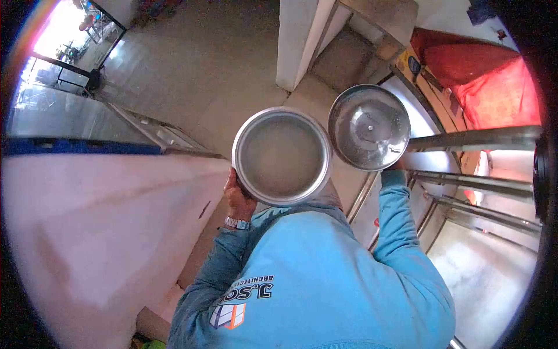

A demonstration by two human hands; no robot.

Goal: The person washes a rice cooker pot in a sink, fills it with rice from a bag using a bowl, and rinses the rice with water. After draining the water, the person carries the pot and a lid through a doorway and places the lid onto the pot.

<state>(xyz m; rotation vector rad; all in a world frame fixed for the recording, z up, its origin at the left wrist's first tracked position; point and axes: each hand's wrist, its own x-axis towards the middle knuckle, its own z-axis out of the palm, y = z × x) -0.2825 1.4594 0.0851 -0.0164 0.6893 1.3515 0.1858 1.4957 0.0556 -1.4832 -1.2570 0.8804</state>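
Note:
My left hand [237,198] grips the lower left side of a round metal pot [282,156], whose open top faces the camera. The inside of the pot looks dull and greyish; I cannot make out any contents. To its right is a shiny round metal lid [369,128] with a small light spot at its centre. My right hand [395,166] is mostly hidden behind the lid's lower right edge, holding it from beneath. The rims of pot and lid lie very close together.
A pale wall [116,221] with a blue edge fills the left. Metal rails [476,139] run along the right, near a red cloth [494,87]. A white pillar [297,46] rises ahead from the tiled floor [203,70].

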